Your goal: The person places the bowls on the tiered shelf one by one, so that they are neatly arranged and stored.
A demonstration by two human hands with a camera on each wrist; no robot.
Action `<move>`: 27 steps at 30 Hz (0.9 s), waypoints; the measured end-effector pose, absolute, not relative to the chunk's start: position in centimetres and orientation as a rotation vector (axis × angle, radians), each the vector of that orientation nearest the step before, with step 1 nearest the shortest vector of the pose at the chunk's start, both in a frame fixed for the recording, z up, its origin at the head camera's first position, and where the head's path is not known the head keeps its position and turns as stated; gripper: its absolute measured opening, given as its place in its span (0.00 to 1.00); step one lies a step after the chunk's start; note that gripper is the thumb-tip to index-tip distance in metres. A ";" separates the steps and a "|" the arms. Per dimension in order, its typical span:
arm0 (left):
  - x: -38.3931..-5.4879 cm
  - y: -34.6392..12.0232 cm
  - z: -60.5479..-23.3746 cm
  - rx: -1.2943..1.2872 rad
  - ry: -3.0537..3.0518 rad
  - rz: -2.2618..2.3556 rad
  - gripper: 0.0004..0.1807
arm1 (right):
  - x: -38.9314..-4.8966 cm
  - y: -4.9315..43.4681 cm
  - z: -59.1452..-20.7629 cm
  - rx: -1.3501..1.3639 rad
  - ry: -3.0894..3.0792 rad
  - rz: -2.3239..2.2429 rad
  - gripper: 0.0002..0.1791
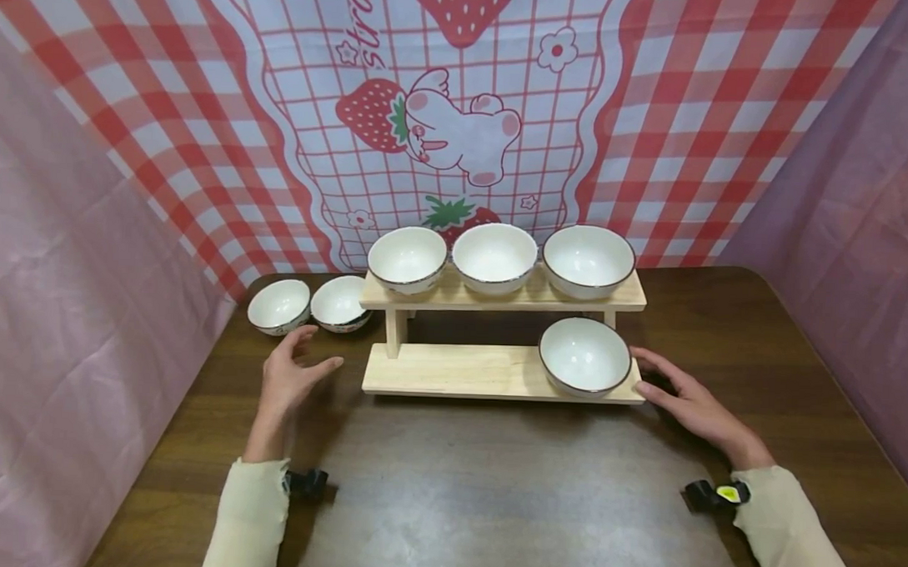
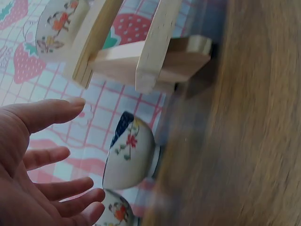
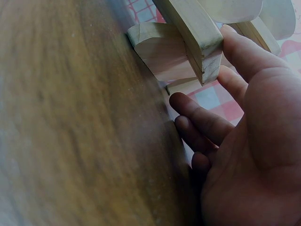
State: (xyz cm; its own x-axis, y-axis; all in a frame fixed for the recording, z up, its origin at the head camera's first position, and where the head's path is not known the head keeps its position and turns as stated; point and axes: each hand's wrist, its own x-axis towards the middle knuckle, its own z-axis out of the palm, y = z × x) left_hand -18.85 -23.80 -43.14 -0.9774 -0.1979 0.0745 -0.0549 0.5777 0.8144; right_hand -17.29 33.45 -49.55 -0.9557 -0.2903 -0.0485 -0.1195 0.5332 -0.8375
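Observation:
My left hand [image 1: 284, 382] hovers over the table left of a two-tier wooden shelf [image 1: 451, 371], thumb and fingers spread, holding nothing. Just beyond it are two white bowls: an outer bowl [image 1: 279, 305] and an inner bowl [image 1: 339, 301], whose outside shows a red flower and a dark blue patch in the left wrist view. At the shelf's right end, my right hand [image 1: 693, 404] touches the lower plank's end [image 3: 211, 63] with thumb and forefinger; its other fingers are loosely bent. A dark-rimmed bowl [image 1: 585, 356] sits on that plank's right part, beside this hand.
Along the upper plank stand three bowls: a left bowl [image 1: 407, 258], a middle bowl [image 1: 495, 258] and a right bowl [image 1: 588, 261]. Behind the brown table [image 1: 521, 503] hangs a red checked strawberry cloth [image 1: 654, 140]. Pink cloth [image 1: 85, 304] hangs at both sides.

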 end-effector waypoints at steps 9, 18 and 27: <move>-19.2 -25.3 -43.5 0.386 -2.585 -1.300 0.35 | -17.3 33.5 -49.7 -0.343 2.607 -1.372 0.33; -19.7 -26.5 -44.3 0.482 -2.531 -1.199 0.35 | -17.4 33.5 -49.9 -0.370 2.650 -1.340 0.32; -20.6 -27.7 -44.7 0.495 -2.544 -1.143 0.40 | -17.4 33.5 -49.8 -0.357 2.620 -1.367 0.33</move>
State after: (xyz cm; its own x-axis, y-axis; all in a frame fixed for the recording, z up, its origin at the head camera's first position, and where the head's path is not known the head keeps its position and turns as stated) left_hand -20.62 -27.74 -44.67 -0.8930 -0.4293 0.1353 -0.1841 0.6226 0.7606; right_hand -17.36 33.48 -49.78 -0.9578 -0.2852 -0.0347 -0.1346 0.5523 -0.8227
